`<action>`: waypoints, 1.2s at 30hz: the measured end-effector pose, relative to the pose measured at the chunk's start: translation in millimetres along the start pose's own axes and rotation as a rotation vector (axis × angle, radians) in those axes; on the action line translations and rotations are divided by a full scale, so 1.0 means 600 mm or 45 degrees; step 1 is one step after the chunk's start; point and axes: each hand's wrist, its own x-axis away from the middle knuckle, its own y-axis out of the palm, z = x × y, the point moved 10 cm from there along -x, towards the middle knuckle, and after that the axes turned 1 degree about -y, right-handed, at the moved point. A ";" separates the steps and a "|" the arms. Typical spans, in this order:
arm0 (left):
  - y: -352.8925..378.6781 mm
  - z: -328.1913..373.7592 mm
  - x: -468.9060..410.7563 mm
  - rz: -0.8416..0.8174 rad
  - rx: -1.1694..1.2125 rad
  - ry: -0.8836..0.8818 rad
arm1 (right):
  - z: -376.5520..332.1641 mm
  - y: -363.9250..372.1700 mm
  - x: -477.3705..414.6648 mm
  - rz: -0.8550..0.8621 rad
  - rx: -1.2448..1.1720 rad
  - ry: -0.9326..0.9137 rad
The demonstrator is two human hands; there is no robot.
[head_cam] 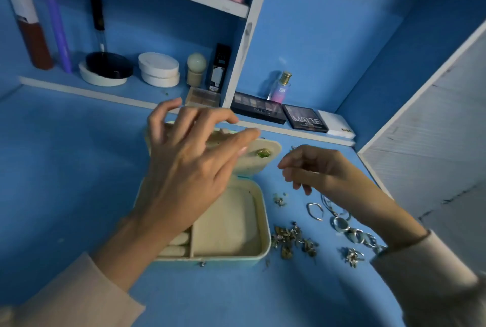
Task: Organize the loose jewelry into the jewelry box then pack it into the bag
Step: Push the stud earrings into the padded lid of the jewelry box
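Note:
An open mint jewelry box [265, 237] with a cream lining sits on the blue table. A green-stone piece [263, 153] is fixed to its raised lid [272, 149]. My left hand [189, 168] hovers over the box with fingers spread, the thumb near the green piece, holding nothing. My right hand [315, 168] hangs to the right of the lid with fingers loosely curled; I see nothing in it. Loose jewelry lies right of the box: a pile of small gold pieces [292, 240], silver hoops [315, 211], silver rings [352, 232] and a small cluster [351, 257].
Shelves stand behind the table with makeup palettes [257, 108], a perfume bottle [280, 88], round white jars [159, 68], tubes and a brown bottle [34, 32]. A white panel [434, 129] borders the table on the right. No bag is in view.

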 end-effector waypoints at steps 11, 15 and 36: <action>0.018 -0.021 0.005 -0.053 0.003 -0.079 | 0.015 0.046 0.077 -0.334 0.620 -0.174; 0.022 -0.023 0.007 -0.078 0.013 -0.097 | 0.005 0.071 0.084 -0.386 0.671 -0.284; 0.026 -0.028 0.003 -0.125 0.046 -0.133 | 0.007 0.026 0.057 0.075 -0.078 -0.016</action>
